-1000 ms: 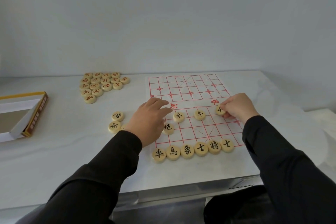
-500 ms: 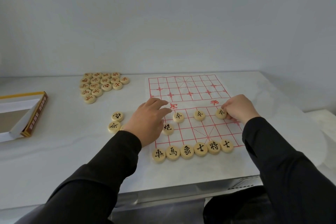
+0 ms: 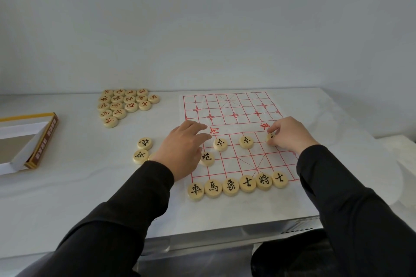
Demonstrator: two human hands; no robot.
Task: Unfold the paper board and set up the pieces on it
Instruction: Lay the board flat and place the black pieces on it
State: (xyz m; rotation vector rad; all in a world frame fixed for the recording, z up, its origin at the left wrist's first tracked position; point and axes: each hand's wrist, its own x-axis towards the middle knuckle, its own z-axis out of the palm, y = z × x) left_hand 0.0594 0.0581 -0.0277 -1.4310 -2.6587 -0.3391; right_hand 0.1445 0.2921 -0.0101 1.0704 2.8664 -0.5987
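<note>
Hardly anything has moved over the last second: the right hand keeps its pinch on the rightmost piece, which sits at about the same spot on the paper board, just below the red river lettering. Thumb and curled fingertips close round the disc's rim, knuckles raised, wrist angled in from the right. Most of the disc's black character is hidden by the fingers.

That piece lies level with two more black-lettered pieces, spaced apart along the same grid line. One row nearer, a cannon piece lies just beside the left hand. The left hand is palm down over the board's left edge, fingers loosely extended and pointing right toward the river, holding nothing; whether it presses on the paper cannot be told.

Six black-lettered pieces form a touching row along the board's near edge. The board lies unfolded and flat on the white table, its far half bare of pieces.

Left of the left wrist, two loose black-lettered pieces lie on the table, with the edge of another showing beside the sleeve. Farther back a cluster of red-lettered pieces is packed in a rough triangle. An open yellow-rimmed box lies at the far left. Both forearms wear dark sleeves.
</note>
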